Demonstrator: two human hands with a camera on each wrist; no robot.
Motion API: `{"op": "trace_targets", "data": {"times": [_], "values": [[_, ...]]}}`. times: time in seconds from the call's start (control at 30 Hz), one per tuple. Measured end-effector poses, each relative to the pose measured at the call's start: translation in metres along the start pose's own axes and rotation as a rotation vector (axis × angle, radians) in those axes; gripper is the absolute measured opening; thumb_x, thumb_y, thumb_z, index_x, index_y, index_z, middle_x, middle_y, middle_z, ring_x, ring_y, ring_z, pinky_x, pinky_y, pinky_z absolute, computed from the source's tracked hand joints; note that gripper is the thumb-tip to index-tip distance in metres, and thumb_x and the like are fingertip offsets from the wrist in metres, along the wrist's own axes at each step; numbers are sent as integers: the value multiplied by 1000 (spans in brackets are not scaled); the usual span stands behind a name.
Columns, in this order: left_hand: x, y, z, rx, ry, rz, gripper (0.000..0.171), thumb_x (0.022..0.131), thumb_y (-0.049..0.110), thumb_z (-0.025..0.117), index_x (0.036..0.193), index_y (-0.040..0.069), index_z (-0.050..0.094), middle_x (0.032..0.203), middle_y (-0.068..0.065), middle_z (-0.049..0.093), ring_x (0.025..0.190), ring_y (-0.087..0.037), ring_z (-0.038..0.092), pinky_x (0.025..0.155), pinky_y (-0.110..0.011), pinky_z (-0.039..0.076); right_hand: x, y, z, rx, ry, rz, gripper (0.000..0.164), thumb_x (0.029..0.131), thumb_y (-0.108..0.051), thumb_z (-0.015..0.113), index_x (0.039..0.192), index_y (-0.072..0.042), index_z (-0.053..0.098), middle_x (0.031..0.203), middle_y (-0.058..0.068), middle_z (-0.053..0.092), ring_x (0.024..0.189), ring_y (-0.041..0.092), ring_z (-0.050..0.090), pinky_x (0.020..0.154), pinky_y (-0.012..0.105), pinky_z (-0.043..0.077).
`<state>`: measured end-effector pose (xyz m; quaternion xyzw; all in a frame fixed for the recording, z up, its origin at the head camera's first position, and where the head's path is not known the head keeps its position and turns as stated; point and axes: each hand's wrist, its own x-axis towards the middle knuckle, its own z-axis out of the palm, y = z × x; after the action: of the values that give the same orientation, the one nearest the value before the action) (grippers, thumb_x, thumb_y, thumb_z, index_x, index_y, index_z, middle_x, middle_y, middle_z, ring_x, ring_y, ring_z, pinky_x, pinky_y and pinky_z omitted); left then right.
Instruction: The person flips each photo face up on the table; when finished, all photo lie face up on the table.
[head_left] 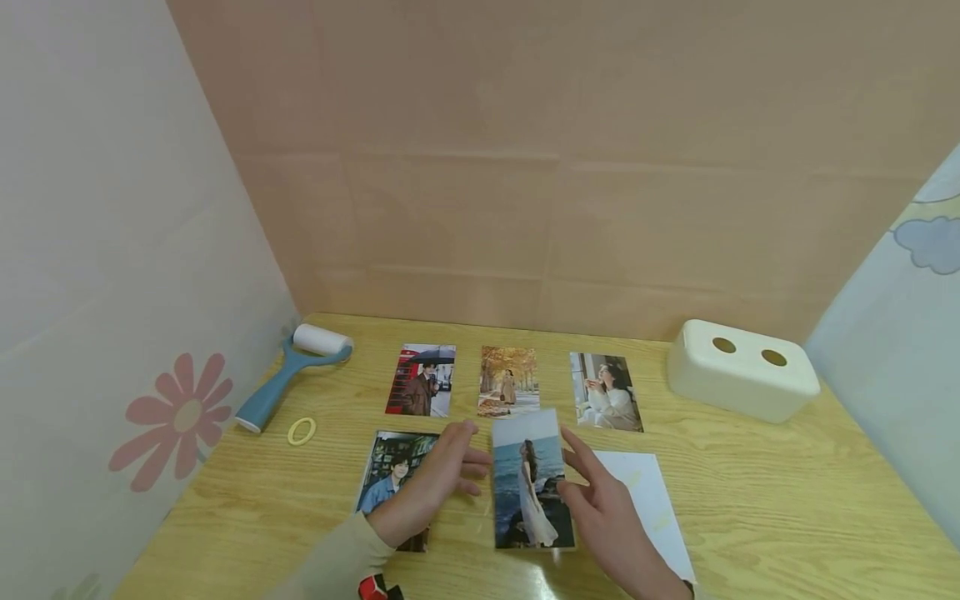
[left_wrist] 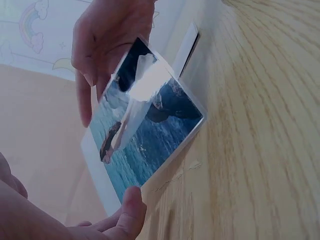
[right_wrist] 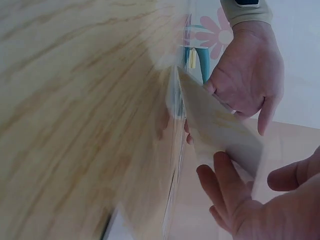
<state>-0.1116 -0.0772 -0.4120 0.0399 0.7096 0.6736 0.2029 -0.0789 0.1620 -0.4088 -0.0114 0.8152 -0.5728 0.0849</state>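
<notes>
A photo of a figure in a white dress by the sea is between my two hands, raised at a tilt above the table in the wrist views. At its left edge, my left hand touches it with extended fingers, the thumb standing apart. My right hand is at the opposite edge, and the right wrist view shows its fingertips against the pale back, the thumb off it. Partly under my left forearm lies a photo of a person in a blue jacket. A white sheet with faint yellow marks lies beside my right hand.
Along the back lie an umbrella photo, an autumn-trees photo and a white-sweater photo. A blue-handled lint roller and a yellow ring are at left. A cream box with two holes stands at right.
</notes>
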Motion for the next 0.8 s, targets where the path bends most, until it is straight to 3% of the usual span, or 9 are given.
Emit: {"op": "trace_targets", "data": {"times": [0.07, 0.17, 0.33, 0.5, 0.67, 0.8], "values": [[-1, 1, -1, 8, 8, 1, 72, 109, 53, 29, 153, -5, 22, 125, -26, 58, 113, -42, 60, 83, -48, 55, 0, 0, 0, -6, 3, 5, 61, 102, -5, 55, 158, -19, 35, 148, 22, 46, 107, 32, 68, 52, 34, 43], [-1, 2, -1, 21, 19, 12, 67, 111, 48, 27, 151, -5, 23, 126, -27, 57, 113, -42, 60, 85, -50, 55, 1, 0, 0, -16, 12, -3, 61, 101, -2, 54, 158, -17, 36, 144, 18, 48, 103, 27, 69, 48, 33, 43], [-4, 2, -3, 59, 34, 36, 66, 111, 49, 27, 149, -5, 27, 128, -26, 56, 112, -41, 61, 88, -53, 53, 2, 0, 2, -33, 20, -35, 58, 100, 1, 52, 156, -8, 37, 128, 15, 49, 101, 23, 67, 65, 31, 53], [-6, 1, -5, 86, 41, 26, 72, 108, 57, 28, 148, -3, 29, 129, -24, 56, 112, -38, 61, 88, -51, 52, 5, 1, 1, -117, 28, -67, 53, 99, 0, 55, 151, -1, 44, 118, 10, 53, 101, 20, 62, 74, 29, 54], [-8, 2, -8, 84, 32, 4, 72, 108, 58, 27, 150, -1, 29, 131, -24, 55, 112, -37, 60, 87, -50, 53, 9, 2, -3, -211, 22, -81, 46, 99, -4, 55, 144, 2, 51, 115, 5, 58, 96, 14, 61, 74, 29, 52], [-10, 1, -10, 88, 14, 2, 78, 106, 61, 28, 153, -1, 25, 133, -25, 54, 114, -39, 59, 87, -51, 52, 11, 2, -4, -222, -7, -64, 44, 99, -5, 57, 143, 4, 52, 113, 3, 60, 93, 13, 60, 73, 30, 51]]}}
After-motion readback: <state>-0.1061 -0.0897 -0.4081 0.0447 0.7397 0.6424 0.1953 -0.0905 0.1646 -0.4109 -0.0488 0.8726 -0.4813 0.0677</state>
